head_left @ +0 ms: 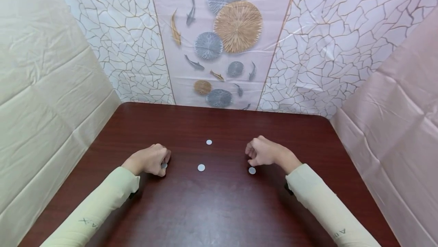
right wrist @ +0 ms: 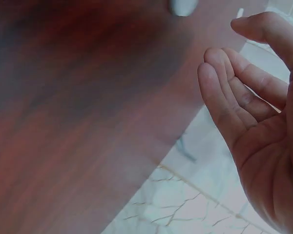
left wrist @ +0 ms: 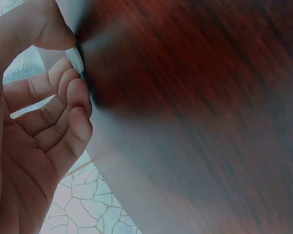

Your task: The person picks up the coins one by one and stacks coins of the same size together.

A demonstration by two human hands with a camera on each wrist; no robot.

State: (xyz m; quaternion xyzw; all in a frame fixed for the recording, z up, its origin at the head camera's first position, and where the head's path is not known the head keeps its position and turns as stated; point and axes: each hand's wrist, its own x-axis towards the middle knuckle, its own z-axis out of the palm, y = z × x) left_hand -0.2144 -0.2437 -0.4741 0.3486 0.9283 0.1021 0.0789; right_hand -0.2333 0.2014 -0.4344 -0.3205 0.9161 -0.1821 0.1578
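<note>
Near the left of the table, my left hand (head_left: 150,159) pinches a small white round disc (left wrist: 75,59) between thumb and forefinger, its edge close to the tabletop. In the left wrist view the other fingers (left wrist: 79,124) are bent toward the palm. Over on the right, my right hand (head_left: 268,152) hovers just above the table with thumb and fingers apart and nothing between them. A second white disc (head_left: 251,170) lies on the table just below its thumb; the right wrist view shows a pale disc (right wrist: 183,6) apart from the fingertips.
Two more white discs lie between the hands, one nearer disc (head_left: 201,167) and one farther disc (head_left: 209,142). The dark red-brown wooden table (head_left: 212,209) ends at a patterned cloth backdrop (head_left: 219,49), with plain cloth hanging along both sides.
</note>
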